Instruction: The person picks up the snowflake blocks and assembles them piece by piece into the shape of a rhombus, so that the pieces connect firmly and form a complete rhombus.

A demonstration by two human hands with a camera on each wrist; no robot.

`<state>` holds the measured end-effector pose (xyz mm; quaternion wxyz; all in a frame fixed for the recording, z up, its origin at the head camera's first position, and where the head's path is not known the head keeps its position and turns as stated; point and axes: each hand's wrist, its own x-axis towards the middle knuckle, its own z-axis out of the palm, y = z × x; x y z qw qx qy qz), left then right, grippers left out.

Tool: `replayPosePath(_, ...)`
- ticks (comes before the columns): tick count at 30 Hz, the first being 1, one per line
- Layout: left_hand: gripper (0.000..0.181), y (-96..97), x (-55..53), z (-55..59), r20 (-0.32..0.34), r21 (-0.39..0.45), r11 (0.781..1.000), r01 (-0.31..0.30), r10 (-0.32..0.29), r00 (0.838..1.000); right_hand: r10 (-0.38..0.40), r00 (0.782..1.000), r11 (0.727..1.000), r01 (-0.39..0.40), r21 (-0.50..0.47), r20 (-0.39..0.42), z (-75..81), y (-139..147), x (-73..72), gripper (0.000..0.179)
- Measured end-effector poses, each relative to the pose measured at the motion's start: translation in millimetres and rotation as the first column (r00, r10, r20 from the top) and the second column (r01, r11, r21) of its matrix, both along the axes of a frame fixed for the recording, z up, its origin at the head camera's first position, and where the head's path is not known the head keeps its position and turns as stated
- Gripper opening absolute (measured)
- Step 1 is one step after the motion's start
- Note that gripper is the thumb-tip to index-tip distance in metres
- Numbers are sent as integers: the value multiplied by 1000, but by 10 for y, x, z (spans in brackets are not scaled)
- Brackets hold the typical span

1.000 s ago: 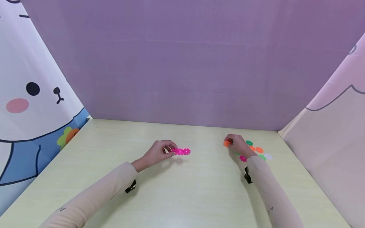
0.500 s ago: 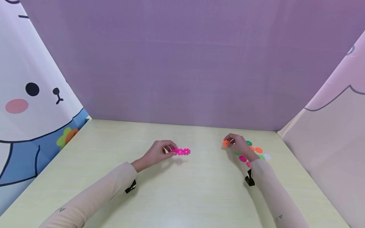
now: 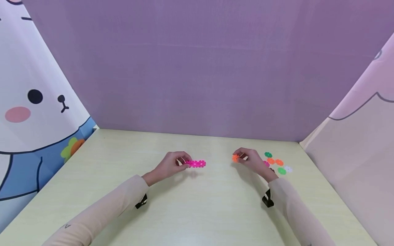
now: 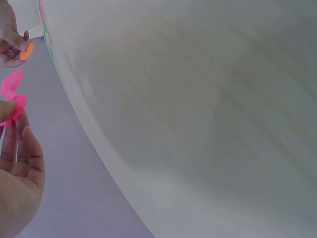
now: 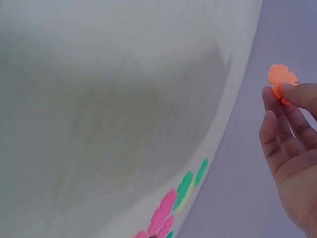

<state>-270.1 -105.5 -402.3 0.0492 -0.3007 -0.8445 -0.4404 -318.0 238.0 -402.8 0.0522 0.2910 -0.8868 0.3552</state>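
My left hand point(image 3: 172, 164) pinches a short chain of joined pink flower-shaped pieces point(image 3: 197, 164), held a little above the table; its shadow falls below. In the left wrist view the pink pieces point(image 4: 19, 101) sit between thumb and fingers, set at angles to each other. To the right, my right hand point(image 3: 251, 160) pinches a single orange flower-shaped piece point(image 3: 235, 158) between thumb and fingertips. The right wrist view shows this orange piece point(image 5: 281, 79) with slotted petals, its lower part covered by the thumb. A gap separates the two hands.
Loose flower pieces lie on the table point(image 3: 191, 212) beyond my right hand: dark green point(image 3: 268, 154), orange point(image 3: 279, 162), light green point(image 3: 281, 171), white point(image 3: 288, 169) and pink point(image 3: 266, 164), some partly hidden by the hand. A purple panel point(image 3: 197, 68) rises behind the table.
My right hand has lifted the orange piece away from the loose pieces and moved left, toward the left hand. My left hand and the pink chain have stayed in place.
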Motion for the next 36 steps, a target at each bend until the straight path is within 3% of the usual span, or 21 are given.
replayPosePath(9,15,19,-11,-16,-10,6,1000,7,-7,1000,55,998,998,-56,-32,-15,9,-195,135,23)
replayPosePath(27,13,24,9,-17,8,7,1000,-4,4,1000,103,992,991,-96,-96,77,85,-620,326,20)
replayPosePath(36,14,38,6,-13,-5,-7,1000,-7,7,1000,150,978,980,-128,-151,144,356,-792,546,21)
